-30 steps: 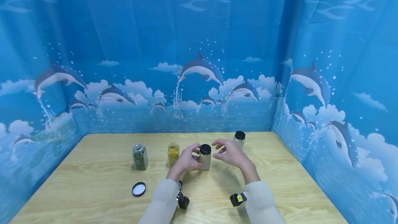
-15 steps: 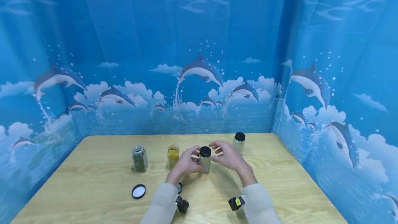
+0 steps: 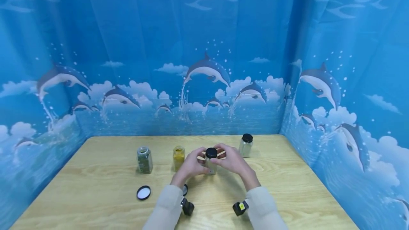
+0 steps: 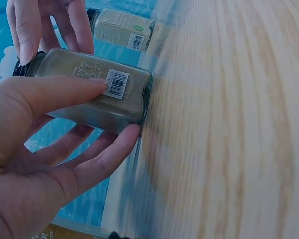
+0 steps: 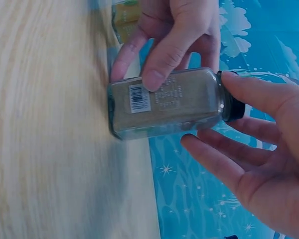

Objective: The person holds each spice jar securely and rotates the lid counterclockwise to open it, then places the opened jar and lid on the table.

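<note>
In the middle of the table stands a square glass spice jar [image 3: 211, 168] of grey-brown powder with a black screw lid [image 3: 211, 152]. My left hand [image 3: 192, 163] grips its body, thumb on the barcode side and fingers around the opposite side. My right hand [image 3: 234, 159] has its thumb and fingers around the black lid; the right wrist view shows the thumb against the lid's edge. Left of my left hand stands an open jar of yellow powder [image 3: 178, 157], and farther left an open jar of green flakes [image 3: 145, 160].
A capped jar with pale contents [image 3: 245, 146] stands at the back right. An upturned lid [image 3: 143, 192] lies front left, and another lid [image 3: 185, 189] is partly hidden by the left wrist. Dolphin-print curtains [image 3: 204, 120] enclose the wooden table [image 3: 96, 180].
My right hand has moved left from beside the jar onto its black lid. The left hand keeps its grip on the body, and the other jars stay put.
</note>
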`<state>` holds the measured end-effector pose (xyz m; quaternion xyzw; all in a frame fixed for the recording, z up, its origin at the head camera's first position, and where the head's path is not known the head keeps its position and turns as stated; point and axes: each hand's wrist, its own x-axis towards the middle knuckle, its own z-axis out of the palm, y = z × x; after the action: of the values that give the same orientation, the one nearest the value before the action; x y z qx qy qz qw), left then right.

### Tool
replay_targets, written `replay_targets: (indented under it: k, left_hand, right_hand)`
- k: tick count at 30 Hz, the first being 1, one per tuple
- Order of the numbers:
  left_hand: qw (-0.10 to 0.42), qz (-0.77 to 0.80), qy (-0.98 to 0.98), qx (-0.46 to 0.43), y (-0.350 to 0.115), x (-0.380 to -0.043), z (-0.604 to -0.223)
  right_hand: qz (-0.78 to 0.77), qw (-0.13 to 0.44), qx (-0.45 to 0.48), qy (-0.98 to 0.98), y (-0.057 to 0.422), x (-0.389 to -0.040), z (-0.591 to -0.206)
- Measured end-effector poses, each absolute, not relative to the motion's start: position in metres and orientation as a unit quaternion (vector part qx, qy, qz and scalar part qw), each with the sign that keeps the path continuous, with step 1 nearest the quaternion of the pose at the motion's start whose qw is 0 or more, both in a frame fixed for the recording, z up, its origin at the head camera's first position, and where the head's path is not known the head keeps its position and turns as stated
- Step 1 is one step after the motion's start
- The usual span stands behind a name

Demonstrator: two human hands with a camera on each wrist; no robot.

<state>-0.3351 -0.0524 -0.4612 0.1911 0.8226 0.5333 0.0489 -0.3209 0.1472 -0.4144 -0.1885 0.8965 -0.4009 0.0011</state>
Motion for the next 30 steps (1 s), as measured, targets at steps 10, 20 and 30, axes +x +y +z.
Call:
replay_targets:
  k: [10, 20, 30]
  left_hand:
    - [0.044, 0.529, 0.825, 0.191, -0.051, -0.335, -0.46]
    - [0.044, 0.524, 0.831, 0.183, -0.053, -0.334, -0.46]
    - [0.045, 0.534, 0.825, 0.179, -0.053, -0.333, -0.459]
  right_hand:
    - [-0.405, 0.002, -0.168, 0.899, 0.144, -0.324, -0.42]
    - [-0.415, -0.012, -0.179, 0.892, 0.141, -0.325, -0.427]
    - [-0.393, -0.032, -0.199, 0.897, 0.14, -0.325, -0.428]
